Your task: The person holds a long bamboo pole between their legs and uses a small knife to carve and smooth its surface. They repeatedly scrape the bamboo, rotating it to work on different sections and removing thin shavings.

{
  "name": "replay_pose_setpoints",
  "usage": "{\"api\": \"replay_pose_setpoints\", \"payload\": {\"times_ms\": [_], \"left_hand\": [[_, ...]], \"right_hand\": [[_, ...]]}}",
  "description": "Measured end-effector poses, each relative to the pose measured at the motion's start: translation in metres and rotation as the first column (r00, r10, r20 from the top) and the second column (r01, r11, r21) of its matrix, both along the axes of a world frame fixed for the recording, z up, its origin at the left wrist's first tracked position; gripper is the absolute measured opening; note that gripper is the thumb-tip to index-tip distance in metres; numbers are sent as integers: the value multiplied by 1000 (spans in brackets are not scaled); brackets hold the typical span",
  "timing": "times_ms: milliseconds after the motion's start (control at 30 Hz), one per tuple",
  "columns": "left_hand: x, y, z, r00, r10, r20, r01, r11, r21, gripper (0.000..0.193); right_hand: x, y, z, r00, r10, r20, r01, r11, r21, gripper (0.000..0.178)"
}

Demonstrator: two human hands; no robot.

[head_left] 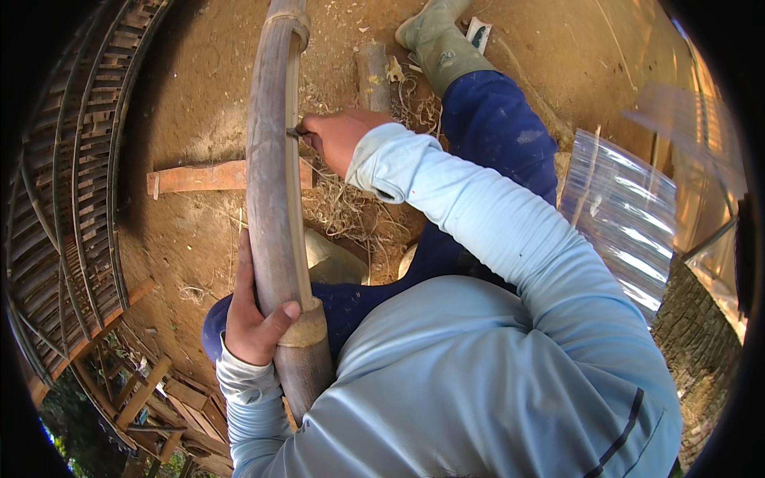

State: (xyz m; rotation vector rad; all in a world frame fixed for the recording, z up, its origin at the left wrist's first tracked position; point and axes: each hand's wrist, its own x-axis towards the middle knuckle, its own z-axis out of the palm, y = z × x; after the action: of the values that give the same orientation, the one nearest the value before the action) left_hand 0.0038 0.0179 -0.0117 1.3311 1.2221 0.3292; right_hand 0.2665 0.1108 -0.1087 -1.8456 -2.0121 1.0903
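Observation:
A long, thick bamboo pole slants up from my lap, with raised rings at its joints and a pale slot cut lengthwise along its right side. Near the lower joint, my left hand is wrapped round it, the thumb lying on top. Further up, my right hand is closed on a small dark tool, whose tip meets the slot's edge. My fingers hide most of that tool, so its exact kind does not show.
Pale shavings litter the dirt floor beside a flat wooden plank under the pole. A short log piece lies beyond. A leg ends in a rubber boot. Slatted bamboo framework stands left; clear corrugated sheet stands right.

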Motion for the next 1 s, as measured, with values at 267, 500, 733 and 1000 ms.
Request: {"api": "replay_pose_setpoints", "payload": {"times_ms": [267,500,733,1000], "left_hand": [[2,1,3,999,-15,-35,15,1000,-7,123],[2,-1,0,1000,-2,-30,2,1000,-4,122],[6,-1,3,997,-11,-78,12,1000,9,123],[1,0,-2,997,-47,-65,52,996,69,120]], "right_hand": [[2,4,-7,997,-52,-54,54,998,22,31],[6,14,-9,996,-74,-58,77,996,48,29],[5,9,-11,984,-137,-110,137,991,-8,31],[-1,2,-3,993,-110,-45,109,994,-13,32]]}}
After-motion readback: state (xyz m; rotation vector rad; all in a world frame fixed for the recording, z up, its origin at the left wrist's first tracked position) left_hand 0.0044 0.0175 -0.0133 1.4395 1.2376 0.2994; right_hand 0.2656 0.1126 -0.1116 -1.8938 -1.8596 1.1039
